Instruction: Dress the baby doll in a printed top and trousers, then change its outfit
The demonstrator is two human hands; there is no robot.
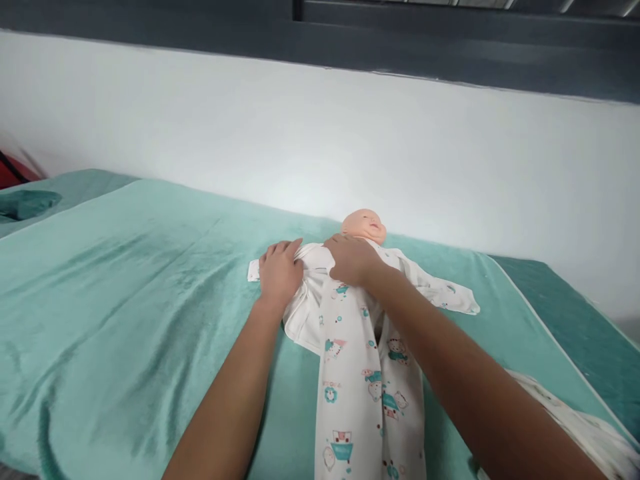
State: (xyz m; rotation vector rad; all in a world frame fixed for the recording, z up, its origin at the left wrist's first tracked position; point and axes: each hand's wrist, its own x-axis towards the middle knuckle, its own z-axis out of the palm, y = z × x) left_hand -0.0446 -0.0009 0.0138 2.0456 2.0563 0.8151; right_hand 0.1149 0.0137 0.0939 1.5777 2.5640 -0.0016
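A baby doll point(364, 225) lies on its back at the far side of the bed, its head toward the wall. It lies in a white baby outfit point(350, 373) printed with small bears and carts, the long legs stretching toward me. One flap is folded out, showing its plain white inside. My left hand point(281, 272) is closed around the sleeve at the left, whose cuff sticks out past my fingers. Just below the doll's chin, my right hand point(354, 260) grips the front of the outfit, fingertips partly hidden. The other sleeve point(447, 293) lies spread to the right.
A teal plush blanket point(125, 300) covers the bed, wrinkled at the left. Another white cloth point(575, 417) lies at the lower right, partly behind my forearm. A white wall point(280, 133) rises behind the bed, and a red item point(15, 172) shows at the far left.
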